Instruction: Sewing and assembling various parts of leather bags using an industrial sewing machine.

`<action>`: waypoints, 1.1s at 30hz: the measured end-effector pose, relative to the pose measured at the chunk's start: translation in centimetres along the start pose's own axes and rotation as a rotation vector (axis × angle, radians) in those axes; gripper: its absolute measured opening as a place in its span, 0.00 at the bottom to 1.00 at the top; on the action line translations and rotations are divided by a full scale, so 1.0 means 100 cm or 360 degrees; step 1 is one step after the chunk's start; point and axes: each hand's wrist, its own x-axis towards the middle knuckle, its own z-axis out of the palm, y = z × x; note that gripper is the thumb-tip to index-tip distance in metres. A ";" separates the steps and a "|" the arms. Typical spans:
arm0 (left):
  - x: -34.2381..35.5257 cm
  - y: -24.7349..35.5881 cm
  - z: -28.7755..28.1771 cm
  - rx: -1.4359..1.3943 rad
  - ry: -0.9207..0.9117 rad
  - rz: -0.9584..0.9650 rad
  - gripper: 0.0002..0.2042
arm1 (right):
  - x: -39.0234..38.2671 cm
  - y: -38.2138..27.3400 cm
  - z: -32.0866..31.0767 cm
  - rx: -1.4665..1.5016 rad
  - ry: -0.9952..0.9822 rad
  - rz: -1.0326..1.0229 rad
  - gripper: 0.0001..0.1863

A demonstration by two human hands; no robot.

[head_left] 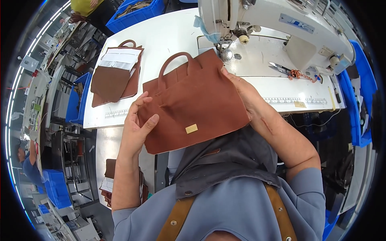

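A reddish-brown leather bag panel with a looped handle is held up before me, slightly tilted, above the front edge of the white table. A small yellowish tag sits low on its face. My left hand grips the panel's left edge, thumb on the front and fingers partly behind. On the right edge, my right hand has its thumb near the top corner, its other fingers hidden behind the leather. The panel's top right corner is close to the sewing machine's presser foot.
A white sewing machine stands at the back right. Scissors with wrapped handles lie on the table. A stack of brown leather pieces is at left, another stack lower down. Blue bins flank the table.
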 end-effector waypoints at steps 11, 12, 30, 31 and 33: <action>-0.004 0.035 0.029 0.1499 0.0029 0.0368 0.41 | -0.007 0.013 0.012 -0.0281 -0.0064 -0.0077 0.17; -0.004 0.036 0.028 0.1529 -0.0091 0.0335 0.46 | -0.004 0.014 0.010 -0.0273 -0.0067 -0.0078 0.17; 0.031 0.067 0.096 0.1378 0.0261 0.1262 0.11 | 0.050 0.013 -0.048 -0.1186 -0.0153 -0.0914 0.13; 0.041 0.069 0.085 0.1355 0.0395 0.1164 0.13 | 0.047 0.009 -0.050 -0.1184 -0.0131 -0.0909 0.13; 0.067 0.065 0.042 0.1055 0.0449 0.0617 0.14 | 0.031 -0.008 -0.040 -0.1149 -0.0260 -0.0615 0.14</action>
